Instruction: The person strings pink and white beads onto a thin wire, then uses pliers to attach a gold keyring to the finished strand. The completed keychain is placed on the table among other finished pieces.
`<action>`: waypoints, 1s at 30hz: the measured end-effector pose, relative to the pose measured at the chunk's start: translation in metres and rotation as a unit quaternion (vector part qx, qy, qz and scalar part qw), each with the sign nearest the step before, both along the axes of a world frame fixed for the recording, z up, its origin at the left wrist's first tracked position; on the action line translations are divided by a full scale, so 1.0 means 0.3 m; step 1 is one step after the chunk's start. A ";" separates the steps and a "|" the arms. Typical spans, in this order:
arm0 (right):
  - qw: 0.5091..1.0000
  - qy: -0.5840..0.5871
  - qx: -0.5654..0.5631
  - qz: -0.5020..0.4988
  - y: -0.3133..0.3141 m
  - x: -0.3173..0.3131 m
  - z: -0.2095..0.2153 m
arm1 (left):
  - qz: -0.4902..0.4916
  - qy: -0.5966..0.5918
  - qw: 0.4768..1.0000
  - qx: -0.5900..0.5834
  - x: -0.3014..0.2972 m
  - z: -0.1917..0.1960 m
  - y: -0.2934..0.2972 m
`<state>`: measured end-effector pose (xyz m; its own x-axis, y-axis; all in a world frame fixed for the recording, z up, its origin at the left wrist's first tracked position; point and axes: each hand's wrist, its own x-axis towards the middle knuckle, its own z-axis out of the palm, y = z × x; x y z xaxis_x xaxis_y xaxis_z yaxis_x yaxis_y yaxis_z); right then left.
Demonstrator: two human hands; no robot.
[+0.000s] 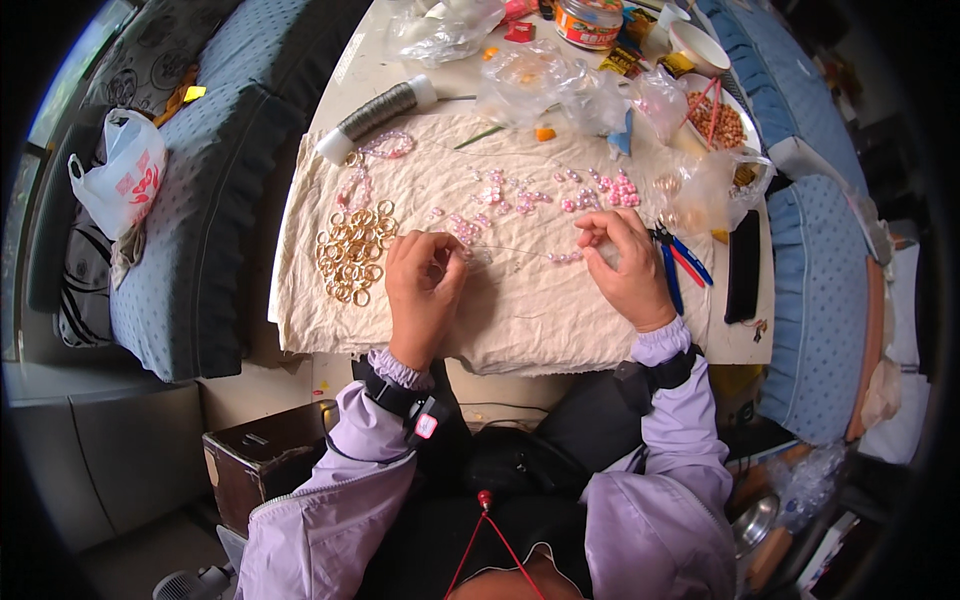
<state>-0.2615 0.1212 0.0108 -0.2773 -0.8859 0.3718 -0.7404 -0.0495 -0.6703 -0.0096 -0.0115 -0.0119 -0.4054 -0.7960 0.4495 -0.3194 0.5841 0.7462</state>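
A thin wire runs across the cloth between my two hands, with several pale pink beads strung near its right end. My left hand is closed in a pinch at the wire's left end; its fingertips are partly hidden. At the beaded end, my right hand has its thumb and fingers curled together on the strand. Loose pink beads lie scattered just beyond my hands, with a denser pink cluster near my right fingers. Left of my left hand is a pile of gold rings.
A spool of grey wire and a beaded loop lie at the far left of the cream cloth. Red-and-blue pliers and a black strip are at the right. Plastic bags, a jar and a bowl stand farther back.
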 end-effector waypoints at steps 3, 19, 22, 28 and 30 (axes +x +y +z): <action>1.000 -0.001 -0.016 0.024 -0.001 0.003 0.004 | 0.001 -0.002 1.000 0.003 0.000 0.005 0.002; 0.994 0.054 -0.057 0.082 -0.114 0.159 0.075 | -0.008 -0.001 1.000 -0.025 0.004 0.020 0.006; 0.993 0.048 -0.044 0.100 -0.148 0.210 0.058 | -0.022 0.005 0.999 -0.027 0.008 0.022 0.004; 0.994 0.012 -0.037 0.101 -0.163 0.216 0.034 | -0.049 0.001 0.999 -0.017 0.008 0.022 0.003; 0.995 0.006 -0.033 0.089 -0.162 0.216 0.031 | -0.039 -0.002 0.999 -0.020 0.006 0.021 0.003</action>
